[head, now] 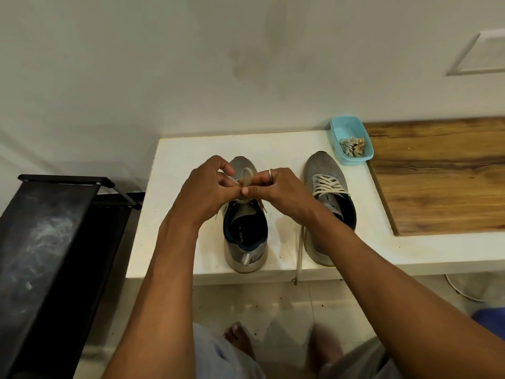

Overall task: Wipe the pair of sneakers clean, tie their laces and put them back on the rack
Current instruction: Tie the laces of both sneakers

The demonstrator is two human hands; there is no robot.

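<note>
Bare feet [240, 340]: on the floor tiles at 6 o'clock, below the desk [185, 149] edge.
Left hand [203, 184]: fingers curled, pinching the lace loop [247, 176] above the centre sneaker [246, 242] at 12 o'clock.
Right hand [284, 190]: pinching the same lace; thumb tips meet.
Risk, bow: the loop may slip out if either pinch eases before the knot is drawn tight.
Risk, second sneaker [325, 170]: at 1 o'clock, untied. Its loose lace [300, 250] hangs over the desk edge and could snag a forearm, dragging the shoe off.
Blue tub [355, 160]: at 2 o'clock, holds crumpled wipes [352, 149].
Rack [54, 228]: black, at 9 o'clock beside the desk.
</note>
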